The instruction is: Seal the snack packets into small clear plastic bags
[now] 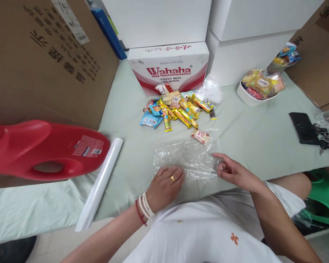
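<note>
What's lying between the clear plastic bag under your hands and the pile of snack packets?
In the head view, one small red-and-white snack packet lies between the clear plastic bag and the snack pile, at the bag's far edge; otherwise bare green cloth.

Left hand (165,184) flat, right hand (232,171) loosely curled.

Looks like a home room doubling as a storeroom or small packing spot. Pale green sheet (263,135) spread as a work surface, hemmed in by brown cardboard cartons (44,62), a Wahaha purified-water case (168,67) and white boxes (235,36). Loose snack packets (178,109) heaped in the middle, more in a white bowl (249,98); red detergent jug (41,149), phone (303,128) and keys (327,141) lying about.
</note>
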`<state>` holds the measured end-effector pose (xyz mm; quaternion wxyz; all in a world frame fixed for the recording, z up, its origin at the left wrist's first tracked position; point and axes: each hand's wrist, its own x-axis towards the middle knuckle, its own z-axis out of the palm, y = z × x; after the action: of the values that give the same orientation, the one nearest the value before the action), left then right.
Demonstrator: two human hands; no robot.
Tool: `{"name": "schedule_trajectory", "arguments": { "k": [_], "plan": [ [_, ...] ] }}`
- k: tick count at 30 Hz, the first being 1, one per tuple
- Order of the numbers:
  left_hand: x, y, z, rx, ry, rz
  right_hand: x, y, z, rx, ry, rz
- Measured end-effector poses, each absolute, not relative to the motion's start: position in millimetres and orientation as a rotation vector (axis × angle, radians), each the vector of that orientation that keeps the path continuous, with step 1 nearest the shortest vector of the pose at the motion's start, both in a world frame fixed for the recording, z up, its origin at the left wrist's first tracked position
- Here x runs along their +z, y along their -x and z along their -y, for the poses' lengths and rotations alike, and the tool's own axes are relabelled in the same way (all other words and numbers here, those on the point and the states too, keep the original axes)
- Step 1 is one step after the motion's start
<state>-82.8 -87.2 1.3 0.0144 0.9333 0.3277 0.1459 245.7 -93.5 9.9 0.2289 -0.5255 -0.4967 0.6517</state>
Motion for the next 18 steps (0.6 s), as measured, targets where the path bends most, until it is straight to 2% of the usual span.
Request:
{"name": "schedule_trajectory", "arguments": {
  "k": [6, 10, 12, 15, 17, 18],
  "plan": [
    [-15.3, 79.7, 25.4, 0.172, -2.391, -1.656, 11.0, -255.6, 97.4, 1.837, 1.441, 1.411],
    [-12.0, 97.9, -3.9, 0.124, -2.217, -1.852, 9.4, -264.5, 100.1, 1.821, 1.497, 1.418],
    [-7.4, 108.2, -6.6, 0.290, -2.247, -1.889, 7.5, -267.0, 99.2, 1.810, 1.515, 1.412],
    [2.1, 116.0, 5.9, 0.796, -2.362, -1.944, 4.0, -267.7, 96.0, 1.801, 1.506, 1.399],
    [5.7, 111.3, 21.4, 1.038, -2.493, -1.799, 2.2, -266.0, 94.2, 1.802, 1.494, 1.406],
    [5.2, 105.8, 29.0, 1.042, -2.567, -1.653, 1.9, -265.0, 93.8, 1.803, 1.490, 1.421]
  ]
}}
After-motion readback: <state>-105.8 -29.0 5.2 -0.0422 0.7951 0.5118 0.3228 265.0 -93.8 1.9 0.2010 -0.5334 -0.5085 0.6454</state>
